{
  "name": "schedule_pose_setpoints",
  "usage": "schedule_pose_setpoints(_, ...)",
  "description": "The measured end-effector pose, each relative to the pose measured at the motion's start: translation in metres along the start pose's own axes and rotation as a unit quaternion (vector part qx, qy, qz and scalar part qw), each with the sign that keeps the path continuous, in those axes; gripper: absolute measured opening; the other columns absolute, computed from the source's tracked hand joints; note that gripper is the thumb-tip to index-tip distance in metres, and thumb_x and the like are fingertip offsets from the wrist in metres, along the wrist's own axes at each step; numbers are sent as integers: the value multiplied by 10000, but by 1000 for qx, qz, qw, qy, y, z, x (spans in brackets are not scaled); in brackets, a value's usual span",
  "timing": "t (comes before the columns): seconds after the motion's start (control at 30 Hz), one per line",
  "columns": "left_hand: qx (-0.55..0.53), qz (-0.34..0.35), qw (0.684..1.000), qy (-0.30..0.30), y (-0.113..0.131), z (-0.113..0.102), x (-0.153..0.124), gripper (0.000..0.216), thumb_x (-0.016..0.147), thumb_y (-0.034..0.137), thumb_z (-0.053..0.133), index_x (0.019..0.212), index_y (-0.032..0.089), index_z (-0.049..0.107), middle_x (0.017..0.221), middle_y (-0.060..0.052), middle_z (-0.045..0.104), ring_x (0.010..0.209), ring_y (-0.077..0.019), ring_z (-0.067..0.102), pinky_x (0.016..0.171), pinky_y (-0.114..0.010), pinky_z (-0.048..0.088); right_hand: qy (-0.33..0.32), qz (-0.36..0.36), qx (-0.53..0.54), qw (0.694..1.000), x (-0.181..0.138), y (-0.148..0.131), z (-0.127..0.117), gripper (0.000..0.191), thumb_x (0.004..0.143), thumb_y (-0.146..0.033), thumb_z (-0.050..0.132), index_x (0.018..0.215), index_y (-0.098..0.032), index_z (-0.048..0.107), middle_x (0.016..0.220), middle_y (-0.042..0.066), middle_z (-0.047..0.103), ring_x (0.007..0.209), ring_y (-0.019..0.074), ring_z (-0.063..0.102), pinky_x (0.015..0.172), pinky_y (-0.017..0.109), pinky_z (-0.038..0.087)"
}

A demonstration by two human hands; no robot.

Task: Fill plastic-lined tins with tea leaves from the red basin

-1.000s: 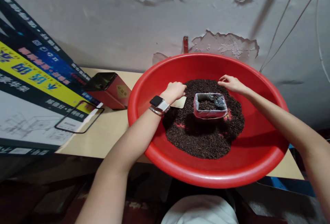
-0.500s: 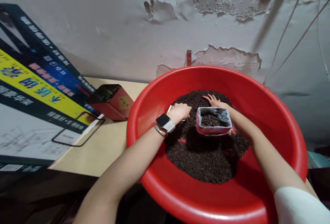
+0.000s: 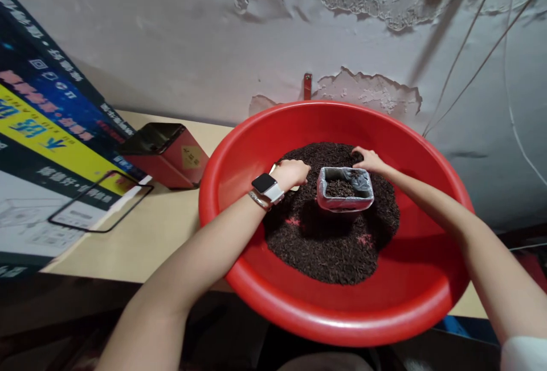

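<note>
A big red basin (image 3: pixel 239 149) holds a heap of dark loose tea leaves (image 3: pixel 333 245). A small square tin lined with a plastic bag (image 3: pixel 344 188) stands in the middle of the heap, partly filled with leaves. My left hand (image 3: pixel 293 172), with a watch on the wrist, is closed on a pale card-like scoop that barely shows, just left of the tin. My right hand (image 3: pixel 368 160) rests on the leaves behind the tin's far right corner, fingers curled down into the heap.
A red tin with a dark open top (image 3: pixel 164 153) lies on the wooden table (image 3: pixel 141 234) left of the basin. A large printed cardboard box (image 3: pixel 47 149) leans at far left. A peeling wall (image 3: pixel 213 35) rises right behind the basin.
My right hand slid from behind the tin's left side to its far right corner. The left hand stayed beside the tin. The view shifted slightly.
</note>
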State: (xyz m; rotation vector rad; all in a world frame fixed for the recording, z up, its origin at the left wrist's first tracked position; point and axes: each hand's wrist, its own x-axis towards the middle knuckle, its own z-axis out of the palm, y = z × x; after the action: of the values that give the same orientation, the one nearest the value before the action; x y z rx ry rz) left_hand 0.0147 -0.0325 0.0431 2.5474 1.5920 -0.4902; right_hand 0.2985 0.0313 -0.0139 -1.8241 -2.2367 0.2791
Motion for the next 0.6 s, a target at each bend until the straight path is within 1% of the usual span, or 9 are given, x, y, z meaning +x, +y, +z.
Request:
schedule_pose_setpoints(0.07,1,-4,1000,0,-1,0,1,431,923,240,577,1351,203,600,1360,-172,615,1224,-347,601,928,-433,522,47,-4,48,998,-1,-21,-30,545,698,-345,672,1220,-212,585,1103,88,685,1012,277,621,943,429,481)
schedule_pose_setpoints(0.13,4,-13,1000,1,-4,0,2,440,925,245,566,1364,228,589,1373,-153,609,1224,-333,602,923,-418,524,90,-40,108,989,-10,-45,-55,550,679,-370,685,1201,-227,585,1067,50,682,1002,258,617,952,415,478)
schedule_pose_setpoints(0.2,6,-25,1000,5,-8,0,3,446,924,246,558,1369,255,585,1367,-137,617,1212,-314,610,911,-392,526,104,-79,146,981,-26,-67,-68,545,665,-391,698,1176,-233,592,1041,29,680,986,248,614,942,411,477)
schedule_pose_setpoints(0.27,7,-36,999,7,-12,-1,5,451,922,257,556,1372,274,583,1353,-131,629,1199,-299,619,898,-363,526,103,-96,172,975,-44,-82,-66,532,675,-421,699,1160,-230,596,1025,20,681,962,239,617,915,401,481)
schedule_pose_setpoints(0.37,4,-50,999,3,-18,0,8,454,923,290,554,1375,266,581,1343,-141,634,1190,-297,624,897,-352,523,111,-99,205,967,-63,-88,-46,465,717,-450,681,1113,-215,615,1015,28,691,935,228,627,885,379,479)
schedule_pose_setpoints(0.47,-7,-64,998,-1,-24,3,13,454,924,321,547,1369,244,588,1336,-155,635,1183,-313,626,920,-375,517,109,-132,216,961,-70,-85,-30,284,773,-430,636,928,-194,662,956,47,717,916,219,646,889,358,460)
schedule_pose_setpoints(0.53,-15,-70,997,-3,-28,6,17,456,920,339,549,1363,243,593,1331,-152,638,1180,-319,627,933,-385,513,101,-161,218,957,-72,-86,-28,245,811,-425,599,817,-189,666,875,44,724,867,203,652,856,333,460)
schedule_pose_setpoints(0.6,-25,-71,997,-2,-30,9,20,460,910,345,559,1361,263,595,1336,-138,639,1182,-318,626,940,-383,509,87,-179,229,953,-76,-90,-32,273,841,-436,570,789,-187,668,812,33,718,794,180,645,784,302,466)
